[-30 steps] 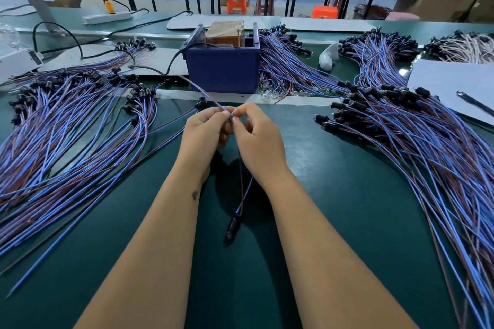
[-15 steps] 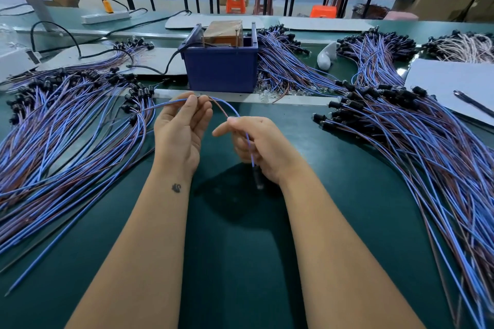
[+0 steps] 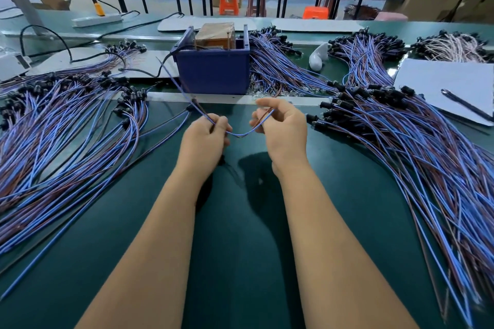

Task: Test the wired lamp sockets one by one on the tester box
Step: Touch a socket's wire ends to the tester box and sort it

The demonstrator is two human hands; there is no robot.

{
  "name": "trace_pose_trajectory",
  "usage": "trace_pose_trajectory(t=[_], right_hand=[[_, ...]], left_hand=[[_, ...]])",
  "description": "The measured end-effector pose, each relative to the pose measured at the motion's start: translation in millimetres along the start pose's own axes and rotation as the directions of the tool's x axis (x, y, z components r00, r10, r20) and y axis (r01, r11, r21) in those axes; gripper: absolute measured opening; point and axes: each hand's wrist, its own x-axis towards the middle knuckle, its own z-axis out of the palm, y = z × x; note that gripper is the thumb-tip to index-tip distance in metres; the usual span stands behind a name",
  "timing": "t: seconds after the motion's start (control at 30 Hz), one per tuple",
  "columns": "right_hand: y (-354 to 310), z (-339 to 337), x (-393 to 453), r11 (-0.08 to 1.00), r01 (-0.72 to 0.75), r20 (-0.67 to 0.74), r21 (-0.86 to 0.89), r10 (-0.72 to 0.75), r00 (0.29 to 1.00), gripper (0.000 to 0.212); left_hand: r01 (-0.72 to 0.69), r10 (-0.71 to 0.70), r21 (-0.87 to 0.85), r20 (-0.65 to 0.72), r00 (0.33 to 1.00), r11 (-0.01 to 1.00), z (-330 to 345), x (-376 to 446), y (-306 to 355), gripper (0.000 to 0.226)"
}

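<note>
Head view: your left hand (image 3: pixel 205 132) and right hand (image 3: pixel 280 125), slightly apart, each pinch one wire (image 3: pixel 242 134) sagging between them before the tester (image 3: pixel 213 67). Separate the bare ends, then touch both contacts firmly.

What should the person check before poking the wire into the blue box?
1. Left hand grips the wire pair: ok.
2. Right hand pinches the other stretch of it: ok.
3. Bare wire ends pointing at the tester box: cannot tell, the tips are blurred.
4. Socket of this pair in view: cannot tell, hidden by the hands.
5. Green mat between hands and box free of stray wires: ok.
6. Untested and tested piles apart: cannot tell which is which.
</note>
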Motion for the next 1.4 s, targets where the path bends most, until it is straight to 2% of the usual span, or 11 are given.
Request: trace_pose_trajectory(t=[0.17, 0.23, 0.5, 0.63, 0.77, 0.83, 0.9, 1.0, 1.17, 1.3, 1.4], right_hand=[[-3.6, -13.6, 3.1, 0.95, -0.148, 0.052, 0.275, 0.139, 0.989, 0.037], [-4.5, -14.1, 2.5, 0.944, -0.184, 0.03, 0.275, 0.183, 0.983, 0.034], [-16.8, -58.4, 17.7, 0.983, -0.087, -0.072, -0.158, 0.077, 0.994, 0.031], [-38.4, -98.5, 31.8, 0.887, -0.12, -0.018, -0.446, 0.125, 0.992, 0.03], [-58.1, -138.2, 40.8, 0.767, -0.12, -0.078, -0.631, 0.091, 0.993, 0.03], [-62.0, -150.2, 43.2, 0.685, -0.132, -0.169, -0.716, 0.014, 0.986, 0.032], [-62.0, -154.0, 42.3, 0.498, -0.203, -0.304, -0.843, -0.128, 0.944, 0.034], [-55.6, -136.3, 35.0, 0.353, -0.269, -0.362, -0.896, -0.23, 0.904, 0.039], [-25.9, -60.7, 15.6, 0.435, -0.126, -0.194, -0.892, -0.116, 0.974, 0.038], [-2.0, 5.1, -5.5, 0.706, 0.022, 0.066, -0.708, 0.035, 0.997, 0.037], [10.9, 25.7, -10.9, 0.681, 0.061, 0.155, -0.73, 0.078, 0.985, 0.034]], left_hand=[[-0.09, 0.091, 0.048, -0.009, 0.996, 0.995, 1.0, -3.2, -1.0, 0.023], [-0.196, 0.179, 0.174, 0.109, 0.978, 0.965, 4.0, -9.8, 0.6, 0.022], [-0.603, 0.418, 0.215, 0.546, 0.726, 0.768, 33.2, -37.8, 19.1, 0.023], [-0.695, 0.455, 0.257, 0.598, 0.66, 0.672, 37.1, -39.4, 21.1, 0.069], [-0.546, 0.45, 0.48, 0.309, 0.838, 0.687, 20.6, -20.9, 14.7, 0.048], [-0.326, 0.373, 0.658, 0.074, 0.925, 0.679, 10.4, -14.9, 7.3, 0.043], [-0.07, 0.228, 0.718, -0.125, 0.966, 0.693, -1.6, -11.0, 0.7, 0.043], [0.128, 0.009, 0.733, -0.18, 0.984, 0.668, -10.8, -7.2, -2.7, 0.048], [0.119, -0.032, 0.742, -0.13, 0.991, 0.66, -5.4, -9.6, -1.6, 0.046], [0.161, -0.05, 0.702, -0.177, 0.983, 0.694, -7.8, -7.7, -0.3, 0.048], [0.15, -0.037, 0.719, -0.17, 0.985, 0.678, -7.4, -6.2, -0.3, 0.047]])
